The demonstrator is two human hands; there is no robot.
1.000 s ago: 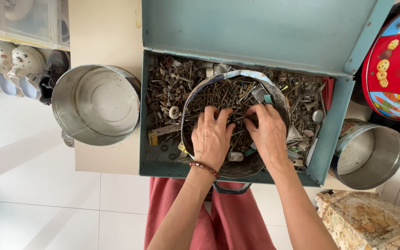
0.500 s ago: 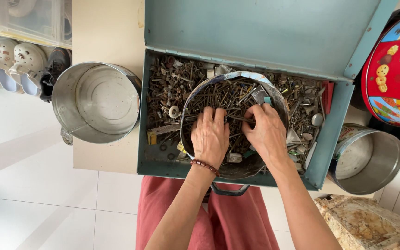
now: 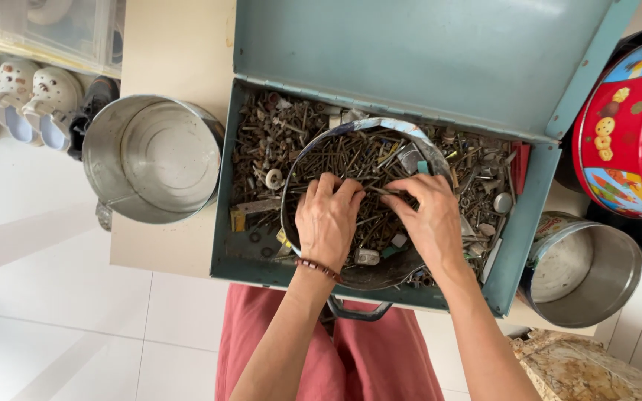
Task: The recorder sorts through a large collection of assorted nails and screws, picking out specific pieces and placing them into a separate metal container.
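A round metal tin (image 3: 296, 169) full of rusty nails and screws (image 3: 351, 157) sits inside an open blue-green metal toolbox (image 3: 529, 215). Both my hands rest on the pile in the tin. My left hand (image 3: 326, 221), with a bead bracelet at the wrist, lies palm down with its fingers curled into the nails. My right hand (image 3: 429, 220) pinches a nail (image 3: 382, 191) between thumb and fingertips, right beside the left fingers. Loose screws, washers and small hardware (image 3: 269, 141) fill the toolbox around the tin.
An empty metal tin (image 3: 151, 157) stands on the beige table (image 3: 172, 44) left of the toolbox. Another empty tin (image 3: 587, 267) sits at the right, below a red patterned tin (image 3: 626, 122). Shoes (image 3: 35, 104) lie on the white floor at the left.
Both hands have shifted slightly left within the tin. My right fingers have closed into a pinch on a nail. The view has drifted a little.
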